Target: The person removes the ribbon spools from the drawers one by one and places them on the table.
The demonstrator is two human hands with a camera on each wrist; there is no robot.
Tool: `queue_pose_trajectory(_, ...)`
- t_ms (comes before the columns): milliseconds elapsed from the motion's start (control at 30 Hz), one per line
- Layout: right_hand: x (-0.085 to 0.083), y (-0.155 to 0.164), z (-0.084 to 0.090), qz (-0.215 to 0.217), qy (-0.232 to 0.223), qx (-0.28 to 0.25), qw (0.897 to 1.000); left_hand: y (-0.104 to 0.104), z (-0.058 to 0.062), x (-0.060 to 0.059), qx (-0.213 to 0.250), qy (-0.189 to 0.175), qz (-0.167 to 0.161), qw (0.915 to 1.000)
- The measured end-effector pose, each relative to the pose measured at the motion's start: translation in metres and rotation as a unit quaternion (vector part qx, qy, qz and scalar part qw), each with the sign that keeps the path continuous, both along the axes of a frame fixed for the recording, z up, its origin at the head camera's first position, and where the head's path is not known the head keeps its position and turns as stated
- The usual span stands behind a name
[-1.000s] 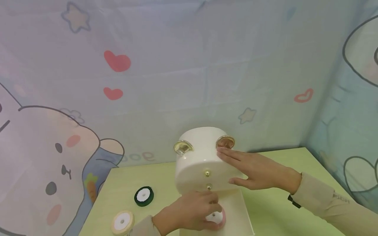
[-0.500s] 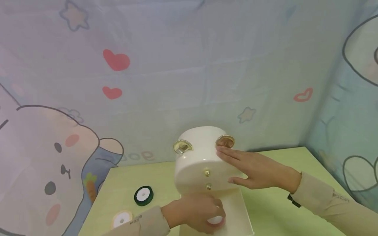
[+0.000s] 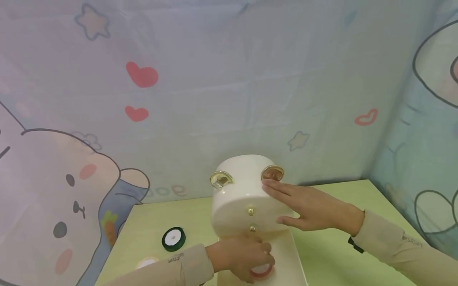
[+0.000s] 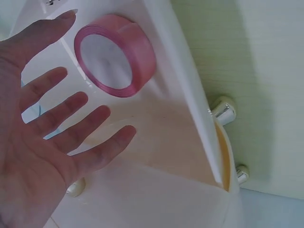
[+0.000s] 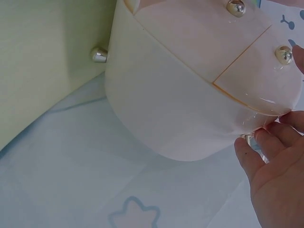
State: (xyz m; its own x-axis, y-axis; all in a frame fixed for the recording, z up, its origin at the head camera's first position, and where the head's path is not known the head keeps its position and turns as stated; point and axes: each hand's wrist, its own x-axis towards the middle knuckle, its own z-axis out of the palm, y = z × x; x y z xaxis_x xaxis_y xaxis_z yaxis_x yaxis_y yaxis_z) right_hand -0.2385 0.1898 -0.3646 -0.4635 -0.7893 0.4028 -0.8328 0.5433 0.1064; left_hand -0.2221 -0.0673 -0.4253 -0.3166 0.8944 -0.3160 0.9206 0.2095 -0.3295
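A white rounded drawer box point(image 3: 239, 194) with gold knobs and two gold side rings stands on the green table. Its bottom drawer point(image 3: 295, 258) is pulled out toward me. A pink ribbon spool point(image 3: 262, 271) lies flat inside it, seen closer in the left wrist view as the pink spool point(image 4: 116, 59) on the drawer floor point(image 4: 156, 128). My left hand point(image 3: 247, 254) hovers just over the spool with fingers spread point(image 4: 78, 102), gripping nothing. My right hand point(image 3: 304, 204) rests flat against the box's right side, its fingertips point(image 5: 273, 156) at the edge of the box point(image 5: 180, 95).
A dark green ribbon spool point(image 3: 173, 238) lies on the table point(image 3: 340, 254) left of the box. A cream spool point(image 3: 146, 262) peeks out from behind my left sleeve. A cartoon-print fabric backdrop point(image 3: 214, 79) closes off the back and right sides.
My left hand lowered the pink spool into the open drawer and let go of it; its fingers are now spread. The forearm shifted over the cream spool. The right hand stayed put.
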Motion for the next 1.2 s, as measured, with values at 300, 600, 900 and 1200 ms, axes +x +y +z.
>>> queue_pose_trajectory(300,0.002,0.001,0.002,-0.005,-0.004,0.002,1.0,0.002,-0.01,-0.009,0.007,0.004,-0.01,0.9999)
queue_pose_trajectory(600,0.001,0.0,0.002,-0.001,-0.002,-0.001,1.0,0.009,-0.02,-0.01,-0.007,0.003,-0.047,0.9988)
queue_pose_trajectory(900,0.002,-0.002,0.0,-0.002,-0.01,0.001,1.0,0.009,-0.026,-0.007,-0.006,0.016,-0.051,0.9986)
queue_pose_trajectory(1200,-0.001,-0.004,0.0,0.006,-0.008,-0.004,1.0,0.009,-0.033,-0.007,-0.008,0.065,-0.076,0.9949)
